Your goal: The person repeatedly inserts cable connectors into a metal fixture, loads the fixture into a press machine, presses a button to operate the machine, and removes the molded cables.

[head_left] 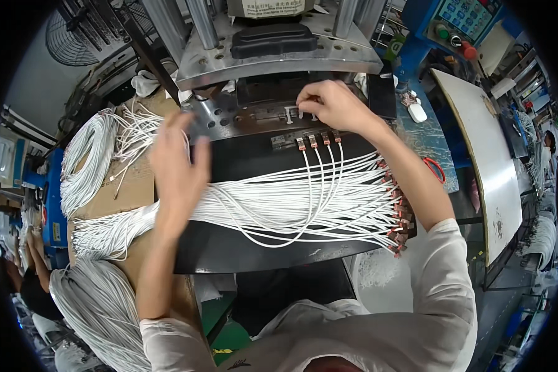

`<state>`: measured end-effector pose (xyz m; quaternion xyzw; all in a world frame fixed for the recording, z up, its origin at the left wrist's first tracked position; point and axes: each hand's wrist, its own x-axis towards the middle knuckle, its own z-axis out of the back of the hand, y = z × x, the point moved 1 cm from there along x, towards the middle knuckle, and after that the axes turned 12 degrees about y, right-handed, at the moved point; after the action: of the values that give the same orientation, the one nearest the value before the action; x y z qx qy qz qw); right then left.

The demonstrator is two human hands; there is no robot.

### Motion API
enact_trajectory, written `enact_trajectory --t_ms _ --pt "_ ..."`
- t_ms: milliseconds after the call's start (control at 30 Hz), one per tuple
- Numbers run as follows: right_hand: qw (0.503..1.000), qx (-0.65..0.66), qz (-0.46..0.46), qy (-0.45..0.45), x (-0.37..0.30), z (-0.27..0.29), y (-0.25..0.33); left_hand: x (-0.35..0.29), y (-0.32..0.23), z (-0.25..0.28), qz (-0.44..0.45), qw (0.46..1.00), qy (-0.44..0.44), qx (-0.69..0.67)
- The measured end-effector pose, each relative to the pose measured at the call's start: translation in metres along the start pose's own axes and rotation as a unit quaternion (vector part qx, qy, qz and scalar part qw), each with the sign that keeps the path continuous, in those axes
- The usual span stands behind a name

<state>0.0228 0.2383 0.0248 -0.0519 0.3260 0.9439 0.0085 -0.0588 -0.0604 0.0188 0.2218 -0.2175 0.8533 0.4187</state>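
My right hand (336,108) is bent at the metal mold plate (220,121) of a press, thumb and fingers pinched together on a small white plastic piece (289,115). Just in front of the hand, several white cables with red-and-clear connector ends (327,139) lie side by side at a metal bar (284,141). My left hand (178,162) is raised over the left end of the work surface, blurred by motion. Its thumb stands apart from the fingers, and nothing shows in it. Below both hands stretches a thick bundle of white cables (273,208), with red connector ends at its right.
The press's upper metal plate (279,65) hangs beyond my hands between steel columns. Coiled white cables (90,158) lie on cardboard at left, with a larger bundle (99,310) nearer me. At right are red-handled scissors (436,168), a control panel (462,25) and a white-topped table (487,161).
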Motion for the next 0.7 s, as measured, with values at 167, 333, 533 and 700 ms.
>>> enact_trajectory --t_ms 167,333,533,700 --pt "0.985 0.139 -0.006 0.105 -0.068 0.038 -0.006 -0.043 -0.052 0.027 -0.061 0.973 0.193 -0.109" --pt "0.981 -0.192 0.019 0.015 -0.080 0.019 -0.037 -0.028 -0.130 -0.022 -0.160 0.954 0.179 -0.177" --pt "0.998 -0.040 -0.014 0.046 -0.072 -0.008 -0.018 -0.015 -0.148 -0.049 -0.126 0.934 0.304 -0.138" --pt "0.971 0.179 -0.031 0.157 -0.031 0.002 -0.018 -0.002 -0.145 -0.045 -0.106 0.955 0.259 -0.093"
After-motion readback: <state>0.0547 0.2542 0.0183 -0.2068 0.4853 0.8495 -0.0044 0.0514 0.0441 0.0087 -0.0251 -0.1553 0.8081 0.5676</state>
